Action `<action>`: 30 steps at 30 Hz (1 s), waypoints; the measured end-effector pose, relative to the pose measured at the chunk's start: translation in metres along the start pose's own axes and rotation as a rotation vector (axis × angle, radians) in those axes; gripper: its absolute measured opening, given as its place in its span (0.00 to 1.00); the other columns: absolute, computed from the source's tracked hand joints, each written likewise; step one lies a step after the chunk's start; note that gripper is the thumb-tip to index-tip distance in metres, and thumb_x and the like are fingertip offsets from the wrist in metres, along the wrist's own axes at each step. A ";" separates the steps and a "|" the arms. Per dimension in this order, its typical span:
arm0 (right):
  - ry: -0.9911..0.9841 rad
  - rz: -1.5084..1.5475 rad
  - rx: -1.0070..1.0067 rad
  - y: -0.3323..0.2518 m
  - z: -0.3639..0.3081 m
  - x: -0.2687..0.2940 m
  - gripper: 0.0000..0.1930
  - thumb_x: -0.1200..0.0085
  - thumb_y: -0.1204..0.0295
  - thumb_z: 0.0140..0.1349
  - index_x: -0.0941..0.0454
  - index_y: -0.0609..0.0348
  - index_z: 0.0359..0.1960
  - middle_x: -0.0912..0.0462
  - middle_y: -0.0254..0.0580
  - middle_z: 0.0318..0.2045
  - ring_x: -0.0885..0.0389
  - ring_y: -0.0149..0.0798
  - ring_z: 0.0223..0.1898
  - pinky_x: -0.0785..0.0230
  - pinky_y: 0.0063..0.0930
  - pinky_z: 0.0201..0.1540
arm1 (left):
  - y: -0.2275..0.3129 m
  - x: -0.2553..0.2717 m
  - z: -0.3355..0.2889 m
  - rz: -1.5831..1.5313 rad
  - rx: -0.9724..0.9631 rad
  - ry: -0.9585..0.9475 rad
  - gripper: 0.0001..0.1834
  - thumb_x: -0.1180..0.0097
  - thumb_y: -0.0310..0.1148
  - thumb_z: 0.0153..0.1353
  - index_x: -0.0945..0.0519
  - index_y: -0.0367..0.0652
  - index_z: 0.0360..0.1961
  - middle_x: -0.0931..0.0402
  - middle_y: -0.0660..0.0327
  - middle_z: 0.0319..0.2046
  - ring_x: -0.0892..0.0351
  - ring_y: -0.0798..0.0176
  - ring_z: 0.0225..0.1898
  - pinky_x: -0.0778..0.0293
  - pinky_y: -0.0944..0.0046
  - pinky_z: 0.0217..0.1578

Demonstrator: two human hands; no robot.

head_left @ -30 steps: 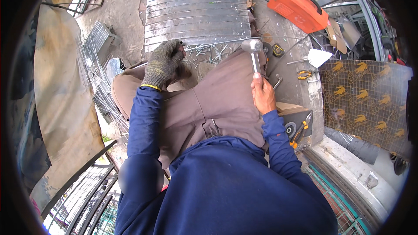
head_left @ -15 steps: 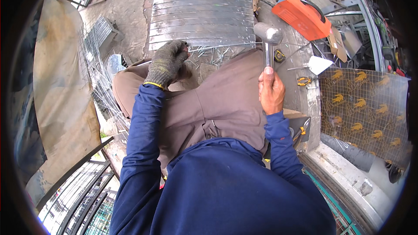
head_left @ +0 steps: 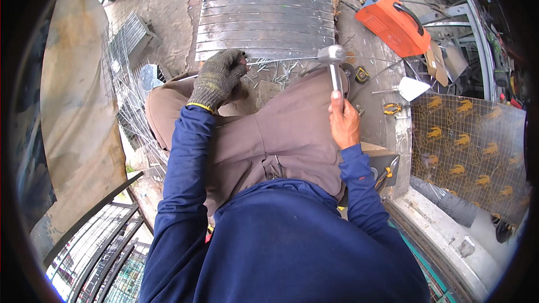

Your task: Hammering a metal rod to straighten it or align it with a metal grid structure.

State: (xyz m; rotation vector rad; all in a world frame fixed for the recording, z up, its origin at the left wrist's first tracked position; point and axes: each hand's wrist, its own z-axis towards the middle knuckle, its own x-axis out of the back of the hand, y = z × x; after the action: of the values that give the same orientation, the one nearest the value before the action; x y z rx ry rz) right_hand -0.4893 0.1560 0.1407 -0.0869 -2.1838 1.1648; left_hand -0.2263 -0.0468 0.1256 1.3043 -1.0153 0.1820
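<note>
A seated person is gripping a hammer in the bare right hand, its head raised just above a thin metal rod. The gloved left hand is clenching the rod's near end beside a stack of metal strips. Loose nails are lying around; the hammering looks unfinished.

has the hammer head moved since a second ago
Yes. The hammer in the right hand has swung up and away from the person, toward the near edge of the stacked metal strips.
</note>
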 end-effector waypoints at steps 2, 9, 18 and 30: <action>-0.004 0.110 -0.043 -0.006 -0.008 0.001 0.31 0.51 0.43 0.70 0.23 0.64 0.30 0.27 0.34 0.18 0.29 0.27 0.20 0.33 0.28 0.25 | 0.002 0.005 0.000 -0.037 0.036 -0.008 0.09 0.38 0.34 0.60 0.19 0.43 0.39 0.17 0.56 0.36 0.16 0.58 0.40 0.23 0.60 0.45; 0.027 0.244 -0.134 0.000 -0.021 0.010 0.29 0.50 0.45 0.71 0.26 0.61 0.26 0.31 0.29 0.16 0.33 0.24 0.17 0.40 0.23 0.20 | 0.010 0.017 0.002 0.016 0.016 -0.065 0.13 0.40 0.39 0.63 0.18 0.42 0.43 0.19 0.50 0.37 0.18 0.48 0.43 0.25 0.55 0.46; 0.058 0.313 0.007 -0.033 -0.013 0.038 0.28 0.55 0.41 0.71 0.30 0.55 0.29 0.36 0.26 0.13 0.39 0.21 0.11 0.44 0.19 0.13 | -0.011 0.011 0.002 0.121 -0.031 0.009 0.18 0.40 0.48 0.63 0.17 0.45 0.44 0.20 0.50 0.39 0.19 0.45 0.44 0.25 0.51 0.46; -0.021 -0.005 -0.023 -0.012 0.006 0.009 0.29 0.56 0.40 0.71 0.29 0.56 0.28 0.37 0.26 0.13 0.38 0.21 0.13 0.45 0.20 0.14 | -0.012 0.015 0.002 0.067 0.050 -0.072 0.20 0.41 0.47 0.63 0.17 0.41 0.44 0.19 0.49 0.42 0.19 0.46 0.45 0.26 0.53 0.49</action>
State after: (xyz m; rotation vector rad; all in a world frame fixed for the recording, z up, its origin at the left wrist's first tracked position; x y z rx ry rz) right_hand -0.4967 0.1471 0.1522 -0.0804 -2.2149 1.1424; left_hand -0.2110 -0.0584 0.1279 1.3306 -1.1234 0.2137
